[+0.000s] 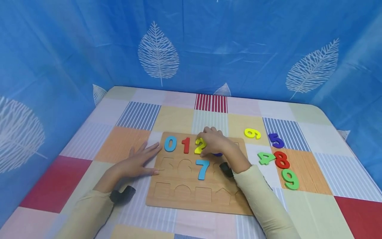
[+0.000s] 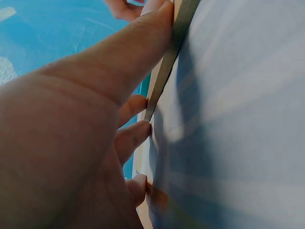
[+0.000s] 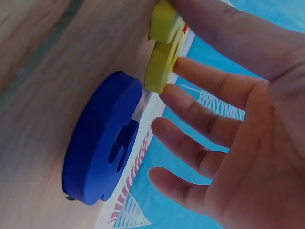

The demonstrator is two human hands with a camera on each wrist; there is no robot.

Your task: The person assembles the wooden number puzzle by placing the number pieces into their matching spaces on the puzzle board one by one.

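A wooden number board (image 1: 179,178) lies on the patchwork cloth. My left hand (image 1: 138,163) rests at its left edge, fingers extended and spread, thumb touching the rim; the left wrist view shows the left thumb (image 2: 128,52) along that edge. With thumb and fingertips my right hand (image 1: 213,141) pinches the yellow number 2 (image 1: 199,147) in the board's top row. Just beside it sits a dark blue number piece (image 3: 102,138), mostly hidden under the right hand in the head view. The blue 0 (image 1: 170,144), red 1 (image 1: 186,145) and light blue 7 (image 1: 202,169) are on the board.
Right of the board lie a yellow 6 (image 1: 252,133), dark blue 5 (image 1: 276,140), green 4 (image 1: 266,158), red 8 (image 1: 282,160) and green 9 (image 1: 290,179). A blue leaf-print curtain (image 1: 209,49) hangs behind the table.
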